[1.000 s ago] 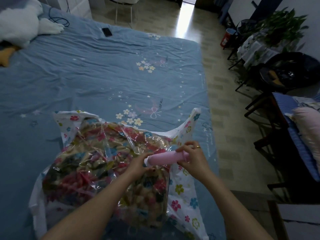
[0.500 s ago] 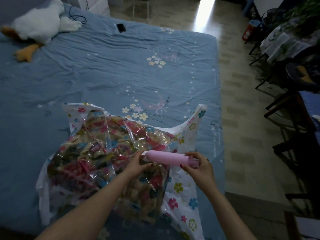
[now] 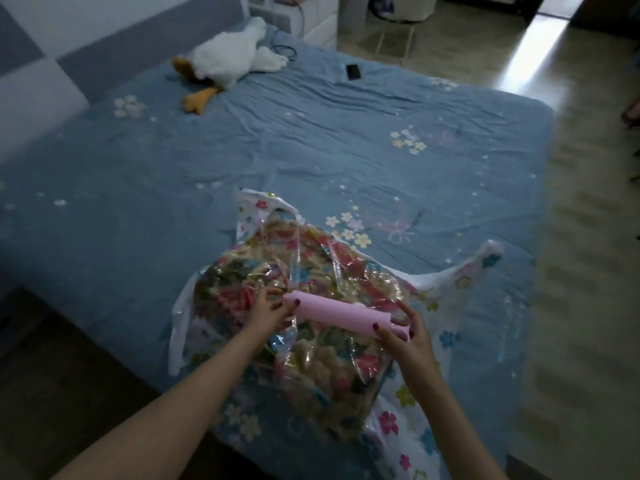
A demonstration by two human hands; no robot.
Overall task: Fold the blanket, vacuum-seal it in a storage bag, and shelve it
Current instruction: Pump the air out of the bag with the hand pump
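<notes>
Left hand (image 3: 268,311): fingers curl round the left end of the pump (image 3: 343,315).
Right hand (image 3: 407,336): fingers pinch the pump's right end.
Pump: pink tube, held level just above the bag (image 3: 391,422); whether it touches the bag is hard to tell.
Blanket (image 3: 318,365): floral, folded inside the clear bag.
Bag: on the bed (image 3: 242,161), near its corner.
Far side: goose toy (image 3: 228,60), phone (image 3: 353,71).

Storage bag (image 3: 398,424) lies on bed (image 3: 242,161) near its front edge, blanket (image 3: 311,358) inside. Pump (image 3: 343,315) lies across the bag top, left hand (image 3: 268,311) at its left end, right hand (image 3: 405,336) at its right. Plush goose (image 3: 225,60) and phone (image 3: 353,71) lie at the far side
</notes>
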